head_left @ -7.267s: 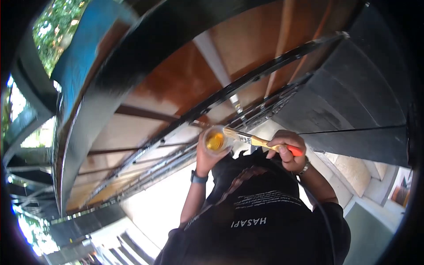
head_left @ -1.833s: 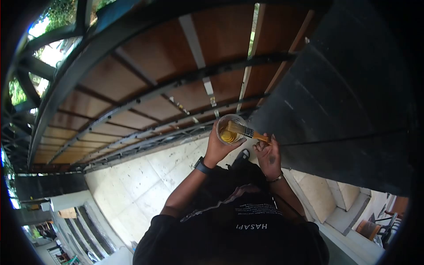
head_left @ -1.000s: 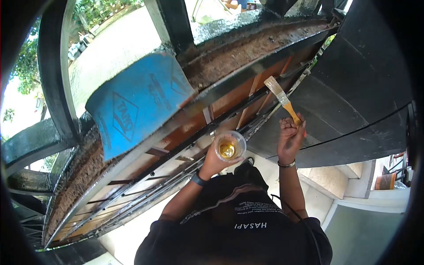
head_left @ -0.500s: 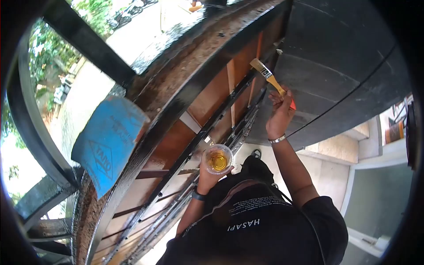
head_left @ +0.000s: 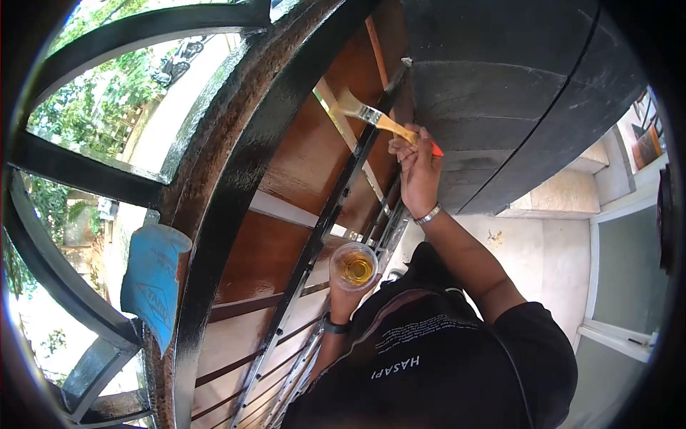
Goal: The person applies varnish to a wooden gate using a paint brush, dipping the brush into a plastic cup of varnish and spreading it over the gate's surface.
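Observation:
My right hand (head_left: 420, 175) grips a flat paintbrush (head_left: 389, 124) by its yellow wooden handle, whose end is red. The pale bristles point left and overlap a glossy brown wooden panel (head_left: 304, 161) set with lighter strips. Lower down, my left hand (head_left: 344, 300) is closed round a clear plastic cup (head_left: 354, 267) with amber liquid in the bottom. The cup is held upright beside the black metal bar (head_left: 318, 247) that crosses the panels.
A curved black metal frame (head_left: 221, 193) with a rusty brown edge arcs along the left. On it hangs a blue TAIYO sandpaper sheet (head_left: 153, 286). A dark wall (head_left: 493, 107) stands at upper right; stone steps (head_left: 561, 193) and a glass door (head_left: 625, 279) lie beyond.
My right hand and the brush have moved left and slightly down, bristles now over another part of the panels. The view has turned. The cup stays in my left hand.

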Action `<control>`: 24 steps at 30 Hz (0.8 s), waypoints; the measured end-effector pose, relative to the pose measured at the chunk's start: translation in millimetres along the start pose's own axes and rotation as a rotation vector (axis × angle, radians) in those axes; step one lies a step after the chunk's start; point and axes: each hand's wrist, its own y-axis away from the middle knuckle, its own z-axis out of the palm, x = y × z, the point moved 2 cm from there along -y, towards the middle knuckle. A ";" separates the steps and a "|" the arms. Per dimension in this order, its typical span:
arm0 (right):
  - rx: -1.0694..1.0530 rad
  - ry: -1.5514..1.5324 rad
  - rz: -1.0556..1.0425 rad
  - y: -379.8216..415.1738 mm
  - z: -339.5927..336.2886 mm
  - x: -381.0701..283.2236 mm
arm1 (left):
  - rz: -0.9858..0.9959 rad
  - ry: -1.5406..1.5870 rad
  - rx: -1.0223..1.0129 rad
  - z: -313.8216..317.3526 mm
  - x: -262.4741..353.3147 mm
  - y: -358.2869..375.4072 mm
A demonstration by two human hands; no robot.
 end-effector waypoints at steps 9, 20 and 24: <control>0.202 0.438 -0.120 16.2 -29.0 -12.9 | -0.009 0.001 -0.034 0.4 -2.9 -0.5; -0.044 0.088 -0.245 -13.7 59.3 -57.9 | -0.029 0.049 -0.026 2.4 -1.2 0.7; -0.100 0.183 -0.117 -5.1 31.1 -34.5 | -0.026 0.003 -0.016 1.9 2.2 2.2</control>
